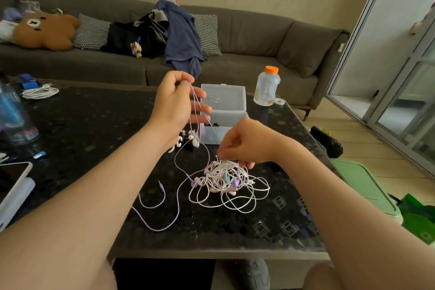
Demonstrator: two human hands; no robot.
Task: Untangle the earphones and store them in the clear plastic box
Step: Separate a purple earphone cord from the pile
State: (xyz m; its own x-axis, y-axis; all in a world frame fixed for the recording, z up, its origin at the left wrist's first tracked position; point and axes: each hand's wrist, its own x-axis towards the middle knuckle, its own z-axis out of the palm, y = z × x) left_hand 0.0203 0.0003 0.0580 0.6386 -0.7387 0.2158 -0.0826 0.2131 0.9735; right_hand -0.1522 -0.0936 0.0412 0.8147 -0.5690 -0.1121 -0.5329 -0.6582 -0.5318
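Purple cord point(195, 110) runs up from the middle of the frame to the left hand point(175, 103), which pinches it between thumb and forefinger just above the centre, with the other fingers spread. The right hand point(247, 142), a little lower and to the right, has its fingertips curled on top of the tangle of earphones point(226, 178) and seems to pinch some white strands there. This tangle lies on the dark speckled table point(94, 125), below the centre. The clear plastic box point(211, 135) stands open just behind the hands. The plug point(160, 183) of the purple cord lies free, left of the tangle. The risk, I think, is in the pulling: if the left hand lifts harder while the knot is held down, the loops may tighten instead of opening. A thin wire could also be strained where it joins an earbud.
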